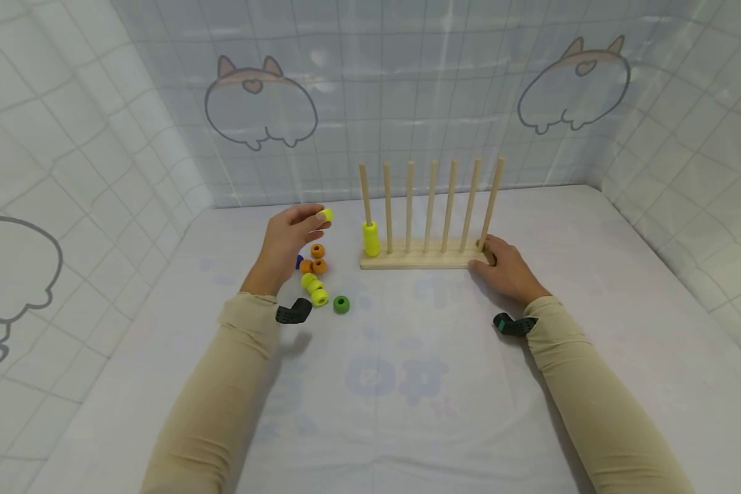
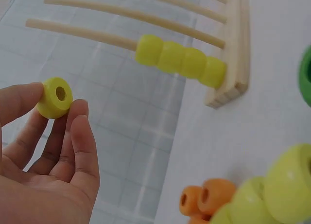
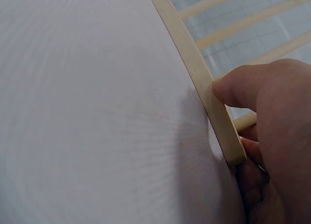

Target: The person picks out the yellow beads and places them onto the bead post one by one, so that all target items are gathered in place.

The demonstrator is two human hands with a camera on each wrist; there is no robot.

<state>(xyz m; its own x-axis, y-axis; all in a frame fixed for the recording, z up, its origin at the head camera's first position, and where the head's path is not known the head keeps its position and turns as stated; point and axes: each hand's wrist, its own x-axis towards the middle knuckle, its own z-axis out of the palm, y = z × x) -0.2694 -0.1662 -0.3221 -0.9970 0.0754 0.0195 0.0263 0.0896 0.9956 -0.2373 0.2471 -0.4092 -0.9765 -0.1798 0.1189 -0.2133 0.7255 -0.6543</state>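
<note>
Left hand (image 1: 287,240) raised, pinching a small yellow bead with a centre hole (image 2: 55,97) between thumb and fingertips, left of the wooden peg rack (image 1: 425,257). Right hand (image 1: 506,269) grips the rack's right end, steadying it on the white-covered worktop (image 1: 624,288). Leftmost peg carries stacked yellow beads (image 1: 370,239). Step judged: threading. Next move calls for aligning the hole over that peg's tip. Loose orange, yellow and green beads (image 1: 318,278) lie below.

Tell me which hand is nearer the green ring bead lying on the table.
Left. The left hand hovers just up-left of the green ring bead; the right hand grips the wooden rack base, farther right.
</note>
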